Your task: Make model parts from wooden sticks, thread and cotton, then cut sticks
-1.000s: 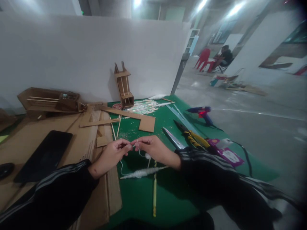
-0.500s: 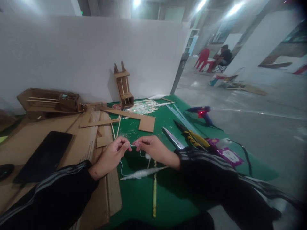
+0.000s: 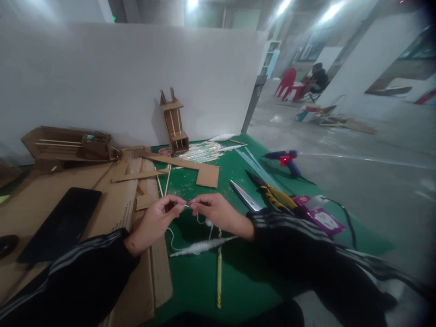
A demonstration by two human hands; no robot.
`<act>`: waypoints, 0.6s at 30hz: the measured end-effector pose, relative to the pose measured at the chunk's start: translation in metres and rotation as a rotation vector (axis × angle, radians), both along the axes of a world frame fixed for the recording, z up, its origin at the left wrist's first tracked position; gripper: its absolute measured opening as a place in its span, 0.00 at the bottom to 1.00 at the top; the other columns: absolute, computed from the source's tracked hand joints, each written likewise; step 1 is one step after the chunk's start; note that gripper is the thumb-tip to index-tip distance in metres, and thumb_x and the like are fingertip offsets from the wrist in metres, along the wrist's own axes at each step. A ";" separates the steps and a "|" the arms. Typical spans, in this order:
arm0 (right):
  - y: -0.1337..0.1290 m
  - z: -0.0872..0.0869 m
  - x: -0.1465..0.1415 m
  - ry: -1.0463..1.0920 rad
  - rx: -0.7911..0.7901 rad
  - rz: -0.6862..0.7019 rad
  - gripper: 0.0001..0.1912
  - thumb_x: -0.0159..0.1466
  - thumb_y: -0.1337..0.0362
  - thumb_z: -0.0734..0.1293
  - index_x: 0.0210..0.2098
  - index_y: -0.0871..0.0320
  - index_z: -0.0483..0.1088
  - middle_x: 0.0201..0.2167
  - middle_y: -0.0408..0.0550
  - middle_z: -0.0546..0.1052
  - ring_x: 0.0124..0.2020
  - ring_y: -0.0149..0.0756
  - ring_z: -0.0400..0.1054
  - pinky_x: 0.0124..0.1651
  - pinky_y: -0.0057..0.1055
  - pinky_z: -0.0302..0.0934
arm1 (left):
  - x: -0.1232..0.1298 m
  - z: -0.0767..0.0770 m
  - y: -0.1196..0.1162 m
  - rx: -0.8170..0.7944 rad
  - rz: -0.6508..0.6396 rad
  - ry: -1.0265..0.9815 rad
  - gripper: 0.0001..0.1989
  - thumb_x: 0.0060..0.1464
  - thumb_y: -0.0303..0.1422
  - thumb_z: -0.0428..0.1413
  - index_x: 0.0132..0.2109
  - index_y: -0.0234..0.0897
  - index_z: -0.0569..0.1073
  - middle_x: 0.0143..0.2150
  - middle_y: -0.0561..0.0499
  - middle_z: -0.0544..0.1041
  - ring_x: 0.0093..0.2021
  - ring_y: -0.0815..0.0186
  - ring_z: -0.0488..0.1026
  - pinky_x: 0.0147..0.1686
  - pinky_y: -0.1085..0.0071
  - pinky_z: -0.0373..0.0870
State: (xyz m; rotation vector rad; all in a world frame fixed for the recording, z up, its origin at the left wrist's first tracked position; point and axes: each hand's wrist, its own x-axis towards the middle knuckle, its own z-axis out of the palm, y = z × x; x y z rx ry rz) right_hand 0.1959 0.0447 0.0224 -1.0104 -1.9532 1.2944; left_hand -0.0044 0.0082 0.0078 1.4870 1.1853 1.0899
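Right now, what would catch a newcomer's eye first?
The hands, left and right, pinch a white strand near the picture's centre. Beyond them, a cardboard frame stands before the white board; at right, a glue gun shows a red light by the edge of the green table.

Craft workshop, glue gun (image 3: 285,158), pliers (image 3: 275,195), cardboard pieces (image 3: 209,176), concrete floor (image 3: 344,175)

Left hand (image 3: 161,220) and right hand (image 3: 218,213) mid-table (image 3: 190,290), string (image 3: 186,206) between fingertips; in front, nearer the wearer, wound stick (image 3: 200,246) crosses long stick (image 3: 219,272), over or under hard to tell. Left: cardboard sheet (image 3: 102,175), tablet (image 3: 61,222) on it, mouse (image 3: 7,245) further left. Right: scissors (image 3: 245,195), then pliers (image 3: 275,195), then packet (image 3: 320,215); glue gun (image 3: 286,159) behind pliers. Back: cardboard box (image 3: 64,152) left, cardboard stand (image 3: 174,123) right of it before board (image 3: 119,81), stick bundle (image 3: 204,151) just right of stand
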 end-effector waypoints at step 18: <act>0.003 -0.007 -0.003 0.047 -0.096 -0.018 0.12 0.59 0.57 0.68 0.30 0.61 0.75 0.24 0.44 0.76 0.25 0.30 0.67 0.32 0.26 0.61 | 0.003 -0.001 -0.006 0.052 -0.007 0.134 0.07 0.55 0.36 0.59 0.39 0.37 0.75 0.38 0.49 0.80 0.40 0.63 0.76 0.41 0.70 0.71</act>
